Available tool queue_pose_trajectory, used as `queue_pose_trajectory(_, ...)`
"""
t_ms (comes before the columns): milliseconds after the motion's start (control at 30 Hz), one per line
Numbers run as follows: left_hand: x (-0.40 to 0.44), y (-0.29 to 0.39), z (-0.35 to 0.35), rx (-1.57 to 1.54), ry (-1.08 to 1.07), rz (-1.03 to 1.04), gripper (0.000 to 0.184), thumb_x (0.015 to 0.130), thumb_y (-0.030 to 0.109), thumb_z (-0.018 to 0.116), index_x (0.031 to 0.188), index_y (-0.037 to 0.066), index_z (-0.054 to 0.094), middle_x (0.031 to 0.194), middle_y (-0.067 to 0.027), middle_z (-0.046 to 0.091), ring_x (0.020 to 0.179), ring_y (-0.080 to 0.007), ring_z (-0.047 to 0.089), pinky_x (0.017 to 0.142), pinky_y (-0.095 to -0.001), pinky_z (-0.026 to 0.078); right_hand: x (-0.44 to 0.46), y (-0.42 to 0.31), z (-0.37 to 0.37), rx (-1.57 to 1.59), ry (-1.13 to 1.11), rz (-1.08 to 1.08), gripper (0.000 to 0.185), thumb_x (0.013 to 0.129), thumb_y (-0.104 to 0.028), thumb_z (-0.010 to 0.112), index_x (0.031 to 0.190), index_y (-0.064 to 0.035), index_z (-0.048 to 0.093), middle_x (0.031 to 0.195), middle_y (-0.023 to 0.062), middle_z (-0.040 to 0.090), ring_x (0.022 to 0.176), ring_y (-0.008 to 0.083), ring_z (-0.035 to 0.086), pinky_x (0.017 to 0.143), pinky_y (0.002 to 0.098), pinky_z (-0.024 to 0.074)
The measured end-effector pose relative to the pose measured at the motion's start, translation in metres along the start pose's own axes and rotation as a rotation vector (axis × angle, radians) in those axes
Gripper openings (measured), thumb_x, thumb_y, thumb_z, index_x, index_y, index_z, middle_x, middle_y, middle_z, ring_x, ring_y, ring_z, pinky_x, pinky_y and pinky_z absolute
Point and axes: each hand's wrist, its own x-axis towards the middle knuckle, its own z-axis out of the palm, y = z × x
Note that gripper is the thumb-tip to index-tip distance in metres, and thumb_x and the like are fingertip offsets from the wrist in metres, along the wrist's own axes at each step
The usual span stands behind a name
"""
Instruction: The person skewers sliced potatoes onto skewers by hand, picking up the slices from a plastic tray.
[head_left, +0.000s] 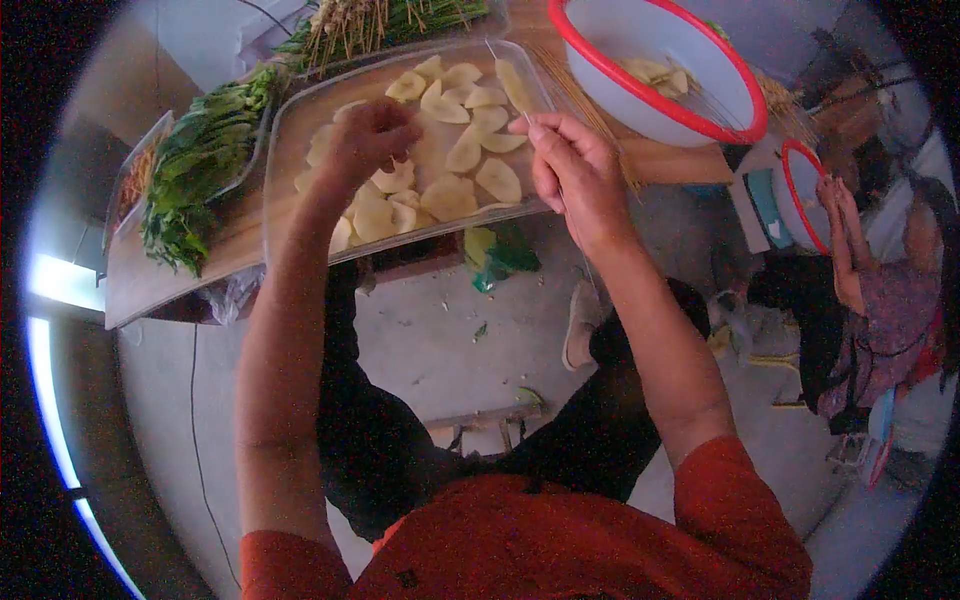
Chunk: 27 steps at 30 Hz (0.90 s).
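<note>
My right hand (pixel 582 178) grips a thin skewer (pixel 491 47) with finger and thumb, above the right side of the tray. A pale yellow slice (pixel 514 86), apparently potato, is threaded near the skewer's upper end. Over the tray's left half hangs my left hand (pixel 370 145), its fingers curled together; whether anything is pinched in them is hidden. The clear shallow tray (pixel 268 185) holds several loose potato slices (pixel 449 198), some overlapping, spread under and between both hands.
A white basin with a red rim (pixel 745 135) at upper right contains skewered slices (pixel 660 78). Leafy greens (pixel 205 160) fill a tray at left; bundled greens and sticks (pixel 360 30) lie behind. Loose skewers (pixel 590 105) lie between tray and basin. Another person (pixel 885 300) sits at right.
</note>
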Motion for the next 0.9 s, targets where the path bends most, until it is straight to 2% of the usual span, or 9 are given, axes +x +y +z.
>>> queue_pose_trajectory(33, -0.002, 0.002, -0.002, 0.000, 0.001, 0.000, 0.019, 0.084, 0.020, 0.063, 0.096, 0.006, 0.062, 0.082, -0.0021, 0.063, 0.074, -0.0124, 0.061, 0.059, -0.0240, 0.047, -0.001, -0.001, 0.001, 0.000, -0.001, 0.000, 0.025, 0.092, -0.026, 0.050, 0.099, -0.0039, 0.060, 0.052, -0.0059, 0.039, 0.041, 0.0020, 0.032, 0.036, 0.0192, 0.0246)
queue_pose_trajectory(100, -0.007, 0.008, -0.006, -0.242, 0.044, 0.077, 0.023, 0.084, 0.019, 0.063, 0.101, 0.005, 0.060, 0.083, -0.0021, 0.064, 0.073, -0.0136, 0.062, 0.059, -0.0254, 0.048, -0.002, -0.004, 0.003, 0.000, 0.012, 0.033, 0.025, 0.094, -0.023, 0.049, 0.101, -0.0020, 0.060, 0.053, -0.0052, 0.038, 0.043, 0.0019, 0.030, 0.038, 0.0186, 0.0222)
queue_pose_trajectory(233, -0.003, -0.001, -0.023, -0.147, 0.144, 0.076, 0.025, 0.083, 0.018, 0.063, 0.103, 0.004, 0.058, 0.084, -0.0028, 0.064, 0.074, -0.0139, 0.062, 0.062, -0.0269, 0.049, -0.001, -0.003, 0.002, 0.023, 0.006, 0.041, 0.025, 0.094, -0.024, 0.049, 0.101, -0.0024, 0.060, 0.053, -0.0053, 0.038, 0.043, 0.0018, 0.030, 0.038, 0.0185, 0.0219)
queue_pose_trajectory(400, -0.001, -0.029, -0.037, 0.433, 0.188, 0.135, 0.018, 0.074, 0.016, 0.065, 0.089, 0.005, 0.065, 0.076, -0.0093, 0.065, 0.067, -0.0164, 0.062, 0.061, -0.0303, 0.048, -0.001, 0.000, 0.001, -0.005, -0.010, 0.032, 0.026, 0.092, -0.027, 0.050, 0.098, -0.0042, 0.061, 0.051, -0.0055, 0.040, 0.041, 0.0019, 0.033, 0.036, 0.0188, 0.0253)
queue_pose_trajectory(533, -0.010, -0.027, -0.037, 0.586, 0.195, 0.219, 0.016, 0.074, 0.017, 0.065, 0.083, 0.004, 0.065, 0.075, -0.0115, 0.065, 0.066, -0.0186, 0.061, 0.062, -0.0329, 0.048, -0.001, 0.001, 0.003, 0.002, -0.002, 0.047, 0.025, 0.092, -0.027, 0.050, 0.098, -0.0046, 0.061, 0.051, -0.0057, 0.040, 0.041, 0.0019, 0.033, 0.036, 0.0191, 0.0255)
queue_pose_trajectory(600, -0.016, -0.013, -0.037, 0.510, 0.129, 0.068, 0.014, 0.075, 0.016, 0.065, 0.083, 0.005, 0.066, 0.074, -0.0108, 0.065, 0.066, -0.0191, 0.061, 0.062, -0.0327, 0.048, 0.000, 0.002, 0.003, -0.025, -0.003, 0.025, 0.025, 0.092, -0.027, 0.050, 0.097, -0.0047, 0.061, 0.052, -0.0059, 0.040, 0.041, 0.0018, 0.033, 0.036, 0.0191, 0.0254)
queue_pose_trajectory(633, -0.017, -0.014, -0.034, 0.509, 0.128, 0.066, 0.014, 0.075, 0.016, 0.065, 0.083, 0.005, 0.066, 0.074, -0.0108, 0.065, 0.066, -0.0191, 0.061, 0.062, -0.0327, 0.048, 0.000, 0.003, 0.004, -0.024, -0.003, 0.027, 0.025, 0.092, -0.027, 0.050, 0.097, -0.0047, 0.061, 0.052, -0.0059, 0.040, 0.041, 0.0018, 0.033, 0.036, 0.0191, 0.0254)
queue_pose_trajectory(700, -0.020, -0.016, -0.027, 0.413, -0.097, 0.130, 0.013, 0.075, 0.016, 0.065, 0.083, 0.005, 0.065, 0.074, -0.0106, 0.065, 0.067, -0.0199, 0.061, 0.062, -0.0337, 0.047, 0.001, 0.003, 0.004, -0.019, -0.012, 0.026, 0.025, 0.092, -0.027, 0.050, 0.097, -0.0048, 0.061, 0.052, -0.0059, 0.040, 0.041, 0.0018, 0.033, 0.036, 0.0190, 0.0252)
queue_pose_trajectory(900, -0.028, -0.023, -0.009, 0.555, -0.205, 0.146, 0.010, 0.075, 0.014, 0.064, 0.080, 0.004, 0.063, 0.075, -0.0114, 0.065, 0.069, -0.0254, 0.062, 0.062, -0.0367, 0.047, 0.001, 0.005, 0.008, -0.019, -0.009, 0.017, 0.025, 0.092, -0.027, 0.051, 0.097, -0.0048, 0.061, 0.052, -0.0054, 0.041, 0.042, 0.0021, 0.033, 0.037, 0.0190, 0.0253)
